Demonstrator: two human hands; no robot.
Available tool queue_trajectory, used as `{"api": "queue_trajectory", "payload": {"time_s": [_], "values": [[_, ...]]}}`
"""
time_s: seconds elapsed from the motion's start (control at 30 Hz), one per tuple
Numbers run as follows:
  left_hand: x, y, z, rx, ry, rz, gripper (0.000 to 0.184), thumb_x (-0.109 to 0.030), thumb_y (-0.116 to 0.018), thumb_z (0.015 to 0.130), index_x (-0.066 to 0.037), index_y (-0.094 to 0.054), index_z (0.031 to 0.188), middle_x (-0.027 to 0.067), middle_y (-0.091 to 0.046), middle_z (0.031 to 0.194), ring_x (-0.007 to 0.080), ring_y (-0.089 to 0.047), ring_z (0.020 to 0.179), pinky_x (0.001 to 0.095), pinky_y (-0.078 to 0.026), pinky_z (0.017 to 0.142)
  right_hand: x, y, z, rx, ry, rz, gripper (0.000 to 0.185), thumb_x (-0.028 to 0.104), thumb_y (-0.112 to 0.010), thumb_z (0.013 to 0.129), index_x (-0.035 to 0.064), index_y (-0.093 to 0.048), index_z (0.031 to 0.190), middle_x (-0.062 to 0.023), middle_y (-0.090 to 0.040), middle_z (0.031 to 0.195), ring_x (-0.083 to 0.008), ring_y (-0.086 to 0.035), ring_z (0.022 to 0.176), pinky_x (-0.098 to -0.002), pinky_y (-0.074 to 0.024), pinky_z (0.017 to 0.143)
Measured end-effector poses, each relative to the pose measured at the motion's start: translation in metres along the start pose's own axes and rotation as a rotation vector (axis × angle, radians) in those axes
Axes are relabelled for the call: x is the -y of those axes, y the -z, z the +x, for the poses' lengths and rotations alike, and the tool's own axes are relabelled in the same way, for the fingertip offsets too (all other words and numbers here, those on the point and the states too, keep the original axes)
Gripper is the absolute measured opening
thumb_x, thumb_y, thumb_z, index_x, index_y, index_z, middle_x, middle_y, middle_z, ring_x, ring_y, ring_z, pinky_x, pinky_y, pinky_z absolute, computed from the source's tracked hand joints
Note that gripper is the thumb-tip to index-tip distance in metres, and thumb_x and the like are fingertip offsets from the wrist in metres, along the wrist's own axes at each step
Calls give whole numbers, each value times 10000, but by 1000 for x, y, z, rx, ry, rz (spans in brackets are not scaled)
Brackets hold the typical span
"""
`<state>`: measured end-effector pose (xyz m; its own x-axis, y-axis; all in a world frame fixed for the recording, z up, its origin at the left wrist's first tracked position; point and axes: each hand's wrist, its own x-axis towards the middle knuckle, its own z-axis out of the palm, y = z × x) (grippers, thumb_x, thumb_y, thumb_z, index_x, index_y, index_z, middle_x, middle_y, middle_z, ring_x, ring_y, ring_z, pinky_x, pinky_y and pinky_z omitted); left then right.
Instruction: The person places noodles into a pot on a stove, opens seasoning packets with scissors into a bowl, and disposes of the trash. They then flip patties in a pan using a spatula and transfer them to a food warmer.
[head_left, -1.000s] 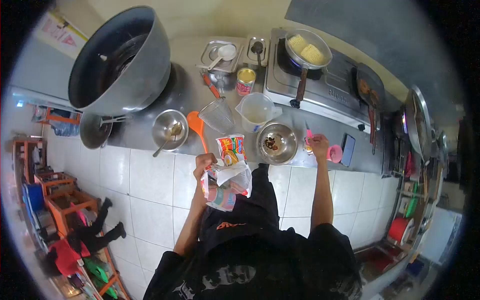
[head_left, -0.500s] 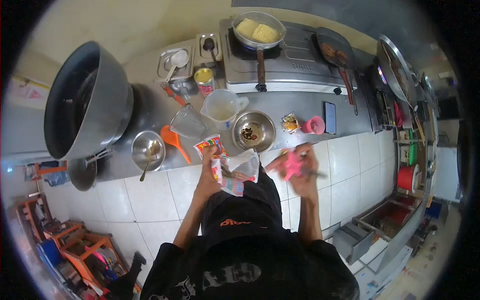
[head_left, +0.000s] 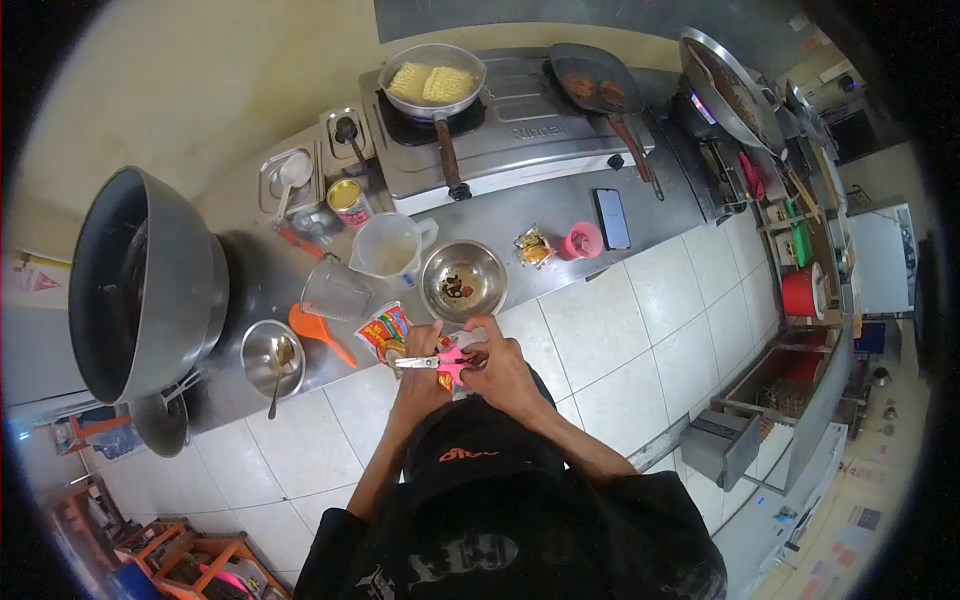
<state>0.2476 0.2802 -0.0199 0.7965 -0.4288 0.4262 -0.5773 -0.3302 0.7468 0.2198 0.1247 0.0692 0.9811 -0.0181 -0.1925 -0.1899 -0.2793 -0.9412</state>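
Counter (head_left: 560, 215): steel, stretching across in front of you, with its near edge by your hands
Big pot (head_left: 130, 290): dark, at the far left of the counter
Stove (head_left: 530, 130): at the back, bearing a pan (head_left: 408, 115) with two noodle blocks (head_left: 430, 84) and a dark skillet (head_left: 598, 105) to its right
Steel bowl (head_left: 463, 300): just beyond your hands, dark bits in the bottom, the same bits as before
Right hand (head_left: 503, 377): fingers closed on the scissors (head_left: 453, 367); a moment ago it was blurred and well to the right, now it is close beside your left
Left hand (head_left: 420, 388): gripping the packets (head_left: 384, 328) as it did earlier, now with the blades across it
Packets: in front of your body at the counter's near edge, partly hidden by your fingers
Scissors: pink-handled, blades pointing left; whether they touch the packets, you cannot tell
Pink cup (head_left: 581, 241): still on the counter, between a small sachet (head_left: 534, 247) and the phone (head_left: 612, 218)
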Motion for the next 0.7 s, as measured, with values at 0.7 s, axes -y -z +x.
{"api": "queue_trajectory", "payload": {"time_s": [0.7], "values": [[85, -51, -69, -403, 722, 330, 990, -53, -793, 609, 16, -222, 1415, 217, -381, 1295, 370, -411, 1193, 453, -330, 1032, -94, 163, 164, -394, -19, -65, 337, -84, -618, 788, 35, -404, 1021, -63, -627, 752, -118, -611, 653, -242, -487, 592]]}}
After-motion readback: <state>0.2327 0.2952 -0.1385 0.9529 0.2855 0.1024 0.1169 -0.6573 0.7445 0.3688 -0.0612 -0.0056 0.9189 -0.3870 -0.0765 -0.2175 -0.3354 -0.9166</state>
